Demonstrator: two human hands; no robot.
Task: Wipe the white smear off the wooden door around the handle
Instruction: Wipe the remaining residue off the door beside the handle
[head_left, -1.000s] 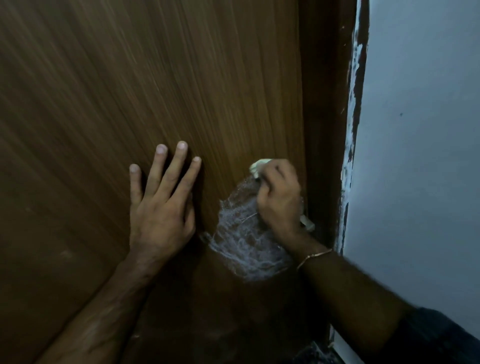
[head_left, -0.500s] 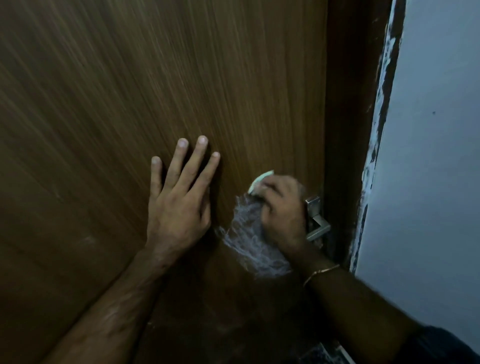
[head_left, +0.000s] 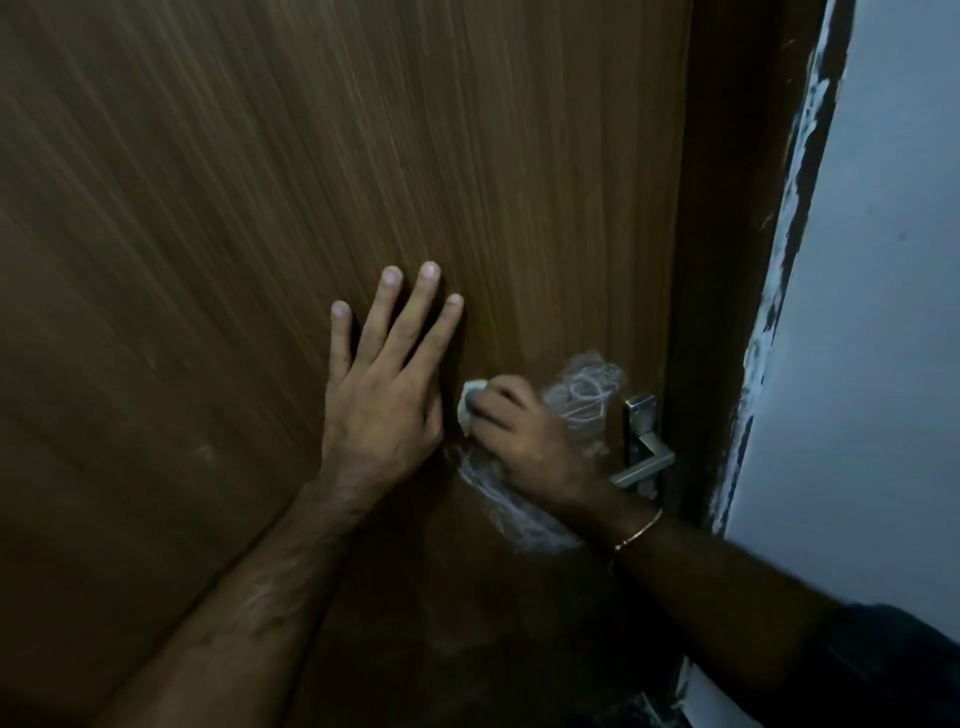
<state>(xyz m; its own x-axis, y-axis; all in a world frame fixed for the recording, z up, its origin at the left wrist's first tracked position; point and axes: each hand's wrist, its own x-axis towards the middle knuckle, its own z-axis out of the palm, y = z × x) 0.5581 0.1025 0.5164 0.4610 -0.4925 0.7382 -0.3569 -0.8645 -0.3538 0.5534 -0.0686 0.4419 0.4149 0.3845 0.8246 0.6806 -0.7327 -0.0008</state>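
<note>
Two hands are on the one wooden door (head_left: 311, 182): the left hand (head_left: 382, 410) lies flat with fingers straight and slightly spread, while the right hand (head_left: 524, 441) curls its fingers around one pale cloth (head_left: 467, 410). One white smear (head_left: 582, 395) shows beside the single metal handle (head_left: 644, 457), reaching under the right hand to below the wrist.

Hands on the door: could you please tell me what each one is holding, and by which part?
The right hand grips a small white cloth bunched under its fingers; only one end shows. The left hand holds nothing, lying flat on the wooden door.
</note>
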